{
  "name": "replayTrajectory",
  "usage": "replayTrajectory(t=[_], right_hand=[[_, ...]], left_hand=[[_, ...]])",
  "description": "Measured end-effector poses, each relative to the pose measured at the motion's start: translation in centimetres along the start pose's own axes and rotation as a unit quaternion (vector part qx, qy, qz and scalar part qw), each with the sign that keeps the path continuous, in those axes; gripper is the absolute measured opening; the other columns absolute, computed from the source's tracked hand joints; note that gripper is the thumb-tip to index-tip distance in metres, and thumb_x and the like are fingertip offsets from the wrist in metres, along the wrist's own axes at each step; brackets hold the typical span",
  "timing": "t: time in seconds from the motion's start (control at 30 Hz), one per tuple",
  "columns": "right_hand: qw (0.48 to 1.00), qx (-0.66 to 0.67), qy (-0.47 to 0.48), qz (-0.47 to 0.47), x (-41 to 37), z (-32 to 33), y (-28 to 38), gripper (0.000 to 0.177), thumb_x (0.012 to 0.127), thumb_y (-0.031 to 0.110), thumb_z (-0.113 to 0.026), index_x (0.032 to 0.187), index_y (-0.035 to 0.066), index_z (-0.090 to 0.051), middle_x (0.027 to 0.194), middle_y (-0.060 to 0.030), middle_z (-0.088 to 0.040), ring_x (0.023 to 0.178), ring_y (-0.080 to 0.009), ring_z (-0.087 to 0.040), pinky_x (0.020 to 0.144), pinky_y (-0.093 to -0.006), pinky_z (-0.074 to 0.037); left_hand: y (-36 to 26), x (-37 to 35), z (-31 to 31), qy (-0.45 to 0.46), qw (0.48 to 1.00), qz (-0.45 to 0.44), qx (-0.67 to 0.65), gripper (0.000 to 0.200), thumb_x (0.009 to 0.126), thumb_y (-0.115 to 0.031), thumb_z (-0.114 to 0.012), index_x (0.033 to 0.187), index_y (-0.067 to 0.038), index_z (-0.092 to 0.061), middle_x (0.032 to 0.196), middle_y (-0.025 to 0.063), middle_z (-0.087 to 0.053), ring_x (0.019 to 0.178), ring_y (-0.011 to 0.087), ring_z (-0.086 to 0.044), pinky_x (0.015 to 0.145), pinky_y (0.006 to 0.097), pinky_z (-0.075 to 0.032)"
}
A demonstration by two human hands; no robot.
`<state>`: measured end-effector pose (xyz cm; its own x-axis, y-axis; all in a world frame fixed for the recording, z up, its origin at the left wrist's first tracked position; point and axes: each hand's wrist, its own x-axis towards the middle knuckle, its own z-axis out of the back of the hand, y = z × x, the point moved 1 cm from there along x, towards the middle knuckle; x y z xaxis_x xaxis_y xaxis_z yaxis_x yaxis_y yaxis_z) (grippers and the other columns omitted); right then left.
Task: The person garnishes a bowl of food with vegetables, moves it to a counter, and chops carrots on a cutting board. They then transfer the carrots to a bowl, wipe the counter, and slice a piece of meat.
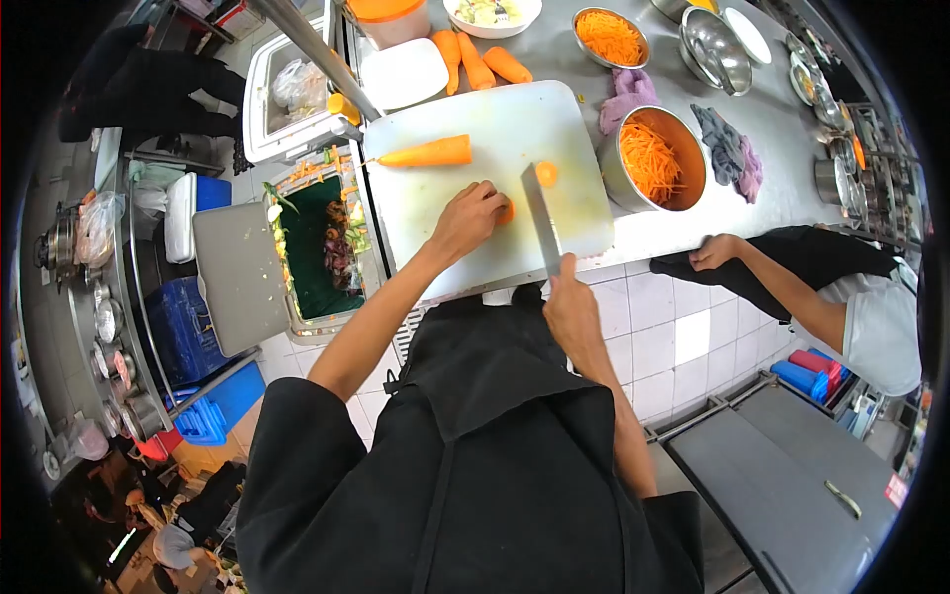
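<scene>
My right hand (574, 307) grips the handle of a kitchen knife (542, 216), its wide blade pointing away from me over the white cutting board (416, 233). Beside the blade, my left hand (473, 213) has its fingers closed on a carrot piece (507, 212), mostly hidden under the fingertips. A round carrot slice (546, 174) lies on the board by the knife's tip. Farther left on the board rests a peeled, tapered carrot (427, 151).
A metal pot of shredded carrot (651, 163) stands right of the board, near cloths (727, 148). Whole carrots (477, 61) and a bowl of shredded carrot (612, 38) lie behind. Left is a scrap bin (317, 247). Another person's hand (714, 251) is at the counter edge, right.
</scene>
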<state>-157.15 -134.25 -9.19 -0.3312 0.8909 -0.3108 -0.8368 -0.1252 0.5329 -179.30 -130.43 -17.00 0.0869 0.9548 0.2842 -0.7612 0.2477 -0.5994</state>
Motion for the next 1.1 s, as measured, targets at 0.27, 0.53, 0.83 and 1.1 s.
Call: replayTrajectory(t=[0.27, 0.53, 0.83, 1.1], right_hand=[[0.998, -0.037, 0.052, -0.001, -0.6, -0.6, 2.4, 0.029, 0.084, -0.004, -0.049, 0.111, -0.003, -0.037, 0.078, -0.0335, -0.062, 0.072, -0.0518, -0.062, 0.064, -0.0602, -0.047], [0.997, -0.032, 0.071, -0.013, 0.7, -0.5, 3.5, 0.031, 0.082, -0.007, -0.051, 0.110, -0.005, -0.037, 0.076, -0.0339, -0.061, 0.073, -0.0520, -0.062, 0.067, -0.0583, -0.049], [0.998, -0.037, 0.047, -0.009, 0.1, -2.5, 2.8, 0.039, 0.082, -0.006, -0.051, 0.118, -0.007, -0.036, 0.074, -0.0325, -0.062, 0.071, -0.0519, -0.062, 0.065, -0.0572, -0.049], [0.998, -0.038, 0.051, -0.007, 1.0, -2.6, 3.4, 0.037, 0.084, -0.005, -0.050, 0.118, -0.007, -0.035, 0.074, -0.0329, -0.062, 0.073, -0.0521, -0.063, 0.065, -0.0572, -0.049]], left_hand=[[-0.4, 0.3, 0.1, 0.054, 0.998, 0.013, 0.014, 0.017, 0.083, -0.007, -0.061, 0.100, -0.007, -0.065, 0.093, 0.0089, -0.056, 0.090, 0.0281, -0.058, 0.080, 0.0393, -0.049], [-0.1, -0.4, -0.2, 0.060, 0.998, 0.020, 0.012, 0.025, 0.080, -0.004, -0.061, 0.105, -0.006, -0.064, 0.098, 0.0102, -0.056, 0.094, 0.0291, -0.058, 0.084, 0.0397, -0.049], [0.7, 0.1, 0.3, 0.041, 0.999, 0.026, -0.023, 0.024, 0.079, 0.000, -0.058, 0.103, -0.005, -0.063, 0.097, 0.0101, -0.056, 0.092, 0.0302, -0.059, 0.081, 0.0399, -0.051], [0.8, -0.6, 0.3, 0.052, 0.999, 0.004, -0.011, 0.033, 0.077, 0.003, -0.057, 0.108, -0.004, -0.063, 0.094, 0.0104, -0.056, 0.094, 0.0299, -0.058, 0.085, 0.0395, -0.049]])
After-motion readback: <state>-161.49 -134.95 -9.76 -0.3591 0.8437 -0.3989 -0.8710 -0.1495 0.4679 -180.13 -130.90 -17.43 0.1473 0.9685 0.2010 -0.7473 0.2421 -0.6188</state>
